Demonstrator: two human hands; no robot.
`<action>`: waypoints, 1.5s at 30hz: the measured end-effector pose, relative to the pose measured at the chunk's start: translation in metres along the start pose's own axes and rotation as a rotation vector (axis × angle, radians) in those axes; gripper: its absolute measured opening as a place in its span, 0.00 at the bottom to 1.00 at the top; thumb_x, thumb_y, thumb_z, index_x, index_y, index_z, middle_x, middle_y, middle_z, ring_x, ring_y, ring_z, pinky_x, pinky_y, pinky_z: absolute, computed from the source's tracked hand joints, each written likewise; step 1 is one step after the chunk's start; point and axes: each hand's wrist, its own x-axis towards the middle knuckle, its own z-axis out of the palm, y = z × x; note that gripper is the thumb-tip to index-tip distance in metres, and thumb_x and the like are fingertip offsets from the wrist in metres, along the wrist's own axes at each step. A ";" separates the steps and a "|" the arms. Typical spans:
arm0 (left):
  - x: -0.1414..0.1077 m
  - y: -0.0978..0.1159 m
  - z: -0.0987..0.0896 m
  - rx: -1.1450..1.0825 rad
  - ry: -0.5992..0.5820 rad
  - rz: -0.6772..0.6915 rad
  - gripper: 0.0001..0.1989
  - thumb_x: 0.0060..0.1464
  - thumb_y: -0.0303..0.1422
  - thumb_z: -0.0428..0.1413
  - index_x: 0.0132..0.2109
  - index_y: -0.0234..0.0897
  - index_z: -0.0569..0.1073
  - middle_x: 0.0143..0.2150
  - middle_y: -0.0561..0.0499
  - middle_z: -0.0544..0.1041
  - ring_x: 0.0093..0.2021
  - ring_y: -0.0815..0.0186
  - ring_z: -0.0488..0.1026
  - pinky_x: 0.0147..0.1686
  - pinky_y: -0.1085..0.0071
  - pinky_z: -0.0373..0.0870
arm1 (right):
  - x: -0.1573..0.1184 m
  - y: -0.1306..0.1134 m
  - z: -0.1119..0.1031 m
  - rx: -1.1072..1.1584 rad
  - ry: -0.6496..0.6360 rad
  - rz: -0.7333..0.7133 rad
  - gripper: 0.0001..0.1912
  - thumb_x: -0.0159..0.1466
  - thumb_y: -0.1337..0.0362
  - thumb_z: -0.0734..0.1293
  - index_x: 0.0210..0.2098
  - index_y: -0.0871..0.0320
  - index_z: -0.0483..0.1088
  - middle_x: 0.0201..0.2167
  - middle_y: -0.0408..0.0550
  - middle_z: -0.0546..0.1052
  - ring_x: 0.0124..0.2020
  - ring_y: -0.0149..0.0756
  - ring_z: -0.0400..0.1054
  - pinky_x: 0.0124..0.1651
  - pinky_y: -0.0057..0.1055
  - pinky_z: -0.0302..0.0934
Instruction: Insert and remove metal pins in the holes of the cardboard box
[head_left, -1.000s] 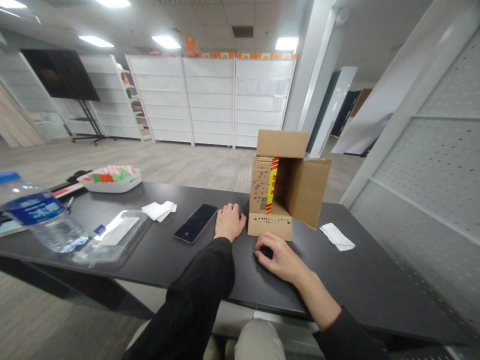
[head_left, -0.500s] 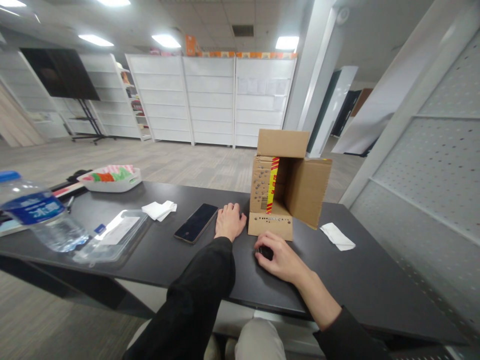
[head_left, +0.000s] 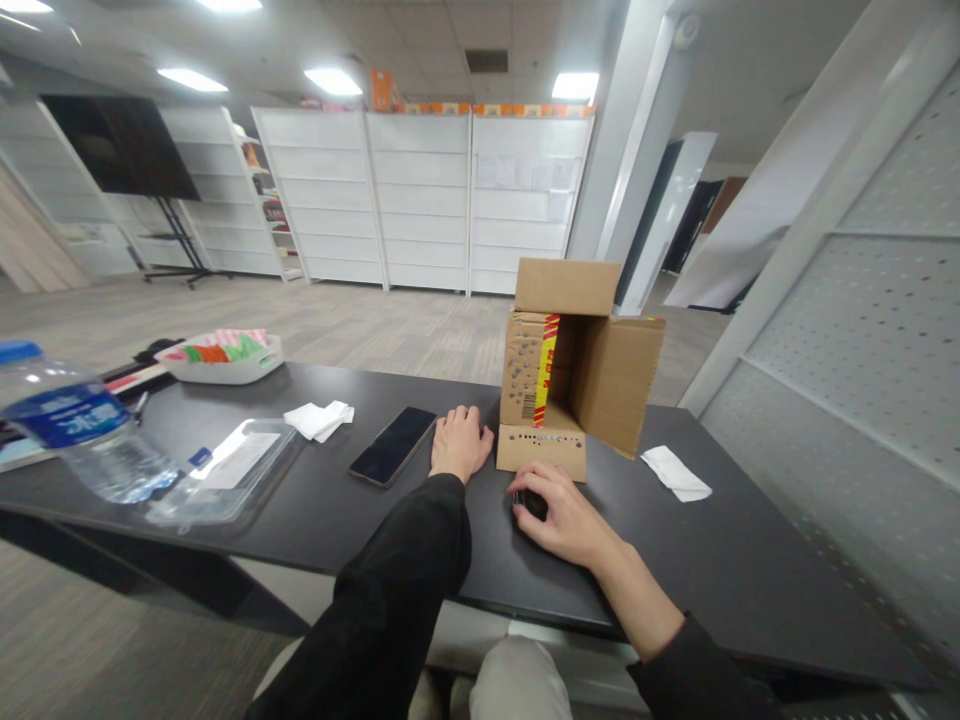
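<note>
My left hand (head_left: 460, 442) rests palm down on the dark table, its fingers loosely stretched, between a smartphone (head_left: 393, 446) and a cardboard box (head_left: 523, 370). Nothing shows in it. My right hand (head_left: 553, 510) is curled, thumb and fingers closed around a small dark object (head_left: 532, 504) just in front of the box. Thin metallic bits show at the fingertips; the exact kind is hidden. The box stands with its opening towards me and its flaps spread. Its lower flap (head_left: 540, 456) has a row of small holes or studs, and grey dots mark the left flap.
A folded white tissue (head_left: 676, 473) lies right of the box, another tissue (head_left: 319, 421) left of the phone. Further left are a clear plastic case (head_left: 232, 475), a water bottle (head_left: 86, 425) and a white basket (head_left: 225, 372) with colourful contents. A perforated panel (head_left: 847, 360) borders the right side.
</note>
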 end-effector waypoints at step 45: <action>0.000 -0.001 0.001 0.010 0.004 0.005 0.10 0.61 0.36 0.47 0.44 0.38 0.69 0.48 0.43 0.73 0.51 0.57 0.68 0.51 0.60 0.60 | 0.000 0.000 0.001 0.039 -0.032 0.008 0.16 0.53 0.79 0.61 0.36 0.55 0.68 0.37 0.46 0.70 0.39 0.36 0.66 0.45 0.33 0.62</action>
